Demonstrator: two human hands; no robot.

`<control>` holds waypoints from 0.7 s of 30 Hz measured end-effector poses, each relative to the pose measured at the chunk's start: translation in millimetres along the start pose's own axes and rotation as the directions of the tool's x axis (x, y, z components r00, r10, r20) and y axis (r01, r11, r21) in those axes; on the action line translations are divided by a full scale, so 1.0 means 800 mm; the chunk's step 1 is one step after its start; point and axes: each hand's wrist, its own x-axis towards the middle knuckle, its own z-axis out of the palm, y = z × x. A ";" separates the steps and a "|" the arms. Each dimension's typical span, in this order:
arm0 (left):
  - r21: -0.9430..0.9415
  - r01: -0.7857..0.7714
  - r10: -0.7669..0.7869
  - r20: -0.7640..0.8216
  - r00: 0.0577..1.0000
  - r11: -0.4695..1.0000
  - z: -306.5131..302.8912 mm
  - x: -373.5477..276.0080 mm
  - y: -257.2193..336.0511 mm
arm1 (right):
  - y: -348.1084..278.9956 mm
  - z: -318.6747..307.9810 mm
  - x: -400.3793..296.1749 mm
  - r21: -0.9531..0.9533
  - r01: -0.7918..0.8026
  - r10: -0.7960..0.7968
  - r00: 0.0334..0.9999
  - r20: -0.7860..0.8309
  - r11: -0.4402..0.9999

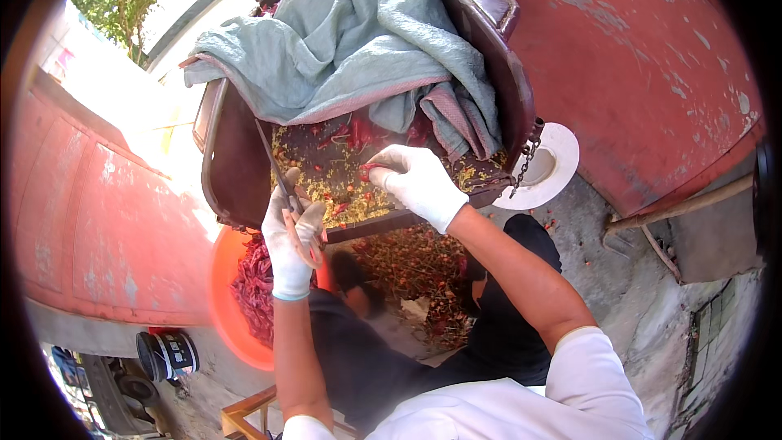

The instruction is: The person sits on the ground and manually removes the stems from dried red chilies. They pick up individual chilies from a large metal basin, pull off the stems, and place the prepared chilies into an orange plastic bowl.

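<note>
My left hand (288, 256), in a white glove, grips a pair of scissors (275, 162) with its blades pointing away from me. The handle loops lie against the palm and fingers. Over the front of a brown metal cart bed (244, 153), my right hand (427, 186), also gloved, pinches a dried red chili pepper (369, 171) between thumb and fingers. Yellow seeds (351, 211) and bits of chili are strewn on the bed floor beneath both hands. More red chilies (360, 133) lie farther back, partly hidden under a grey-green woven sack (354, 49).
Below left, an orange plastic basin (227, 324) holds many dried chilies (253, 293). Stems and scraps (427, 275) litter the ground between my legs. A white hat-like round object (565, 150) is beside the cart's chain (526, 162). Red metal panels (635, 61) flank the cart.
</note>
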 end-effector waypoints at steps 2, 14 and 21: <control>0.221 -0.077 0.083 -0.017 0.996 0.972 0.001 0.001 -0.020 | 0.000 0.000 0.000 0.019 -0.034 0.034 0.999 0.018 0.999; 0.699 -0.545 0.319 0.443 0.838 0.463 0.014 -0.009 -0.039 | -0.002 0.002 -0.006 0.216 -0.147 0.096 0.968 0.230 0.965; 0.635 -0.627 0.422 0.468 0.777 0.450 0.011 -0.010 -0.050 | 0.002 0.001 -0.006 0.272 -0.211 0.126 0.945 0.300 0.939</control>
